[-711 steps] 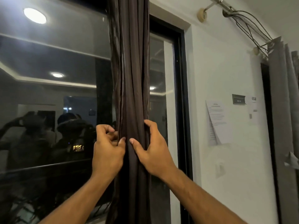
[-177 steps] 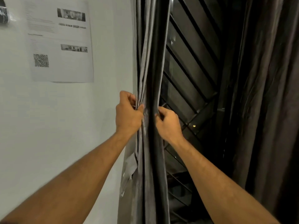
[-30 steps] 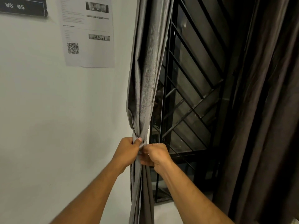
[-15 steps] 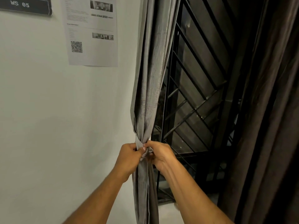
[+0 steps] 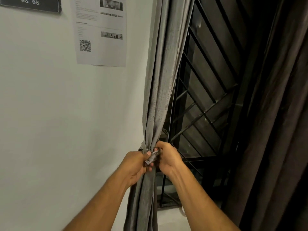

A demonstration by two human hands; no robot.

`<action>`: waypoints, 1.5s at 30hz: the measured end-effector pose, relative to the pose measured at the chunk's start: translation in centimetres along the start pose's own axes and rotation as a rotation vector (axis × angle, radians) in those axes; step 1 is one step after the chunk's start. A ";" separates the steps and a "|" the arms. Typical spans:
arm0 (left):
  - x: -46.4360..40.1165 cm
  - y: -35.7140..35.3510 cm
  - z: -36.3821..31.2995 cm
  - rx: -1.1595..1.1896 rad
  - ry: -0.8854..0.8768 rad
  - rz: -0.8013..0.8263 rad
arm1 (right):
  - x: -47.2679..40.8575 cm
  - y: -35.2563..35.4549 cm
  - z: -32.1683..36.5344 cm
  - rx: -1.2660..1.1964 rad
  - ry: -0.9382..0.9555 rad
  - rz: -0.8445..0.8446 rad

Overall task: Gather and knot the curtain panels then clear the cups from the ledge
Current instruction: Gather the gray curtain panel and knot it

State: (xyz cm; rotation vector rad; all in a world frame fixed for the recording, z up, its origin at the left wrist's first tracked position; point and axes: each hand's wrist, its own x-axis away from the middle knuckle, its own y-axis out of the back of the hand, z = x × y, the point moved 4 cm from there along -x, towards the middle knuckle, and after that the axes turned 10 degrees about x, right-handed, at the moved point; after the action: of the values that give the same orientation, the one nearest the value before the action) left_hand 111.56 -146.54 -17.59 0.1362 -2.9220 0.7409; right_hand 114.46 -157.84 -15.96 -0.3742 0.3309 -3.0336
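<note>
A grey curtain panel (image 5: 164, 77) hangs gathered into a narrow bundle beside the window. A strip of grey fabric (image 5: 152, 157) wraps the bundle at its cinched waist. My left hand (image 5: 135, 165) pinches the loose end of that strip, thumb on top. My right hand (image 5: 167, 158) grips the bundle and the wrap from the right side, fingers curled round the fabric. Below my hands the curtain falls straight down. A white curved edge (image 5: 182, 212), partly hidden by my right forearm, lies on the ledge (image 5: 168, 217); I cannot tell whether it is a cup.
A dark brown curtain (image 5: 273, 130) hangs at the right. A black metal window grille (image 5: 205, 100) stands behind the grey panel. On the white wall at the left hang a printed sheet (image 5: 100, 30) and a black "WS 05" sign (image 5: 30, 4).
Within the last second my hands stay at the curtain's waist; the left hand now pinches the strip's end pulled out in front. The view has shifted slightly right.
</note>
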 end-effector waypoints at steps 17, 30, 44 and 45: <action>0.7 0.7 -0.4 -0.474 -0.358 0.118 | 2.0 2.6 0.5 0.543 0.134 0.070; 1.0 1.9 -2.0 -0.479 -0.194 0.300 | 3.7 2.5 0.3 0.781 0.394 0.019; 0.8 3.4 -4.8 -0.484 -0.403 -0.114 | 5.3 6.2 5.8 1.248 0.772 -0.292; 1.0 3.2 -4.8 -0.454 -0.400 -0.103 | 5.1 6.4 5.7 1.182 0.743 -0.282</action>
State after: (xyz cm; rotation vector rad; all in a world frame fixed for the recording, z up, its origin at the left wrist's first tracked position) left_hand 110.62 -141.46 -14.79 0.4273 -3.3322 0.0192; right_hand 111.16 -165.67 -10.79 0.8182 -1.5083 -2.8039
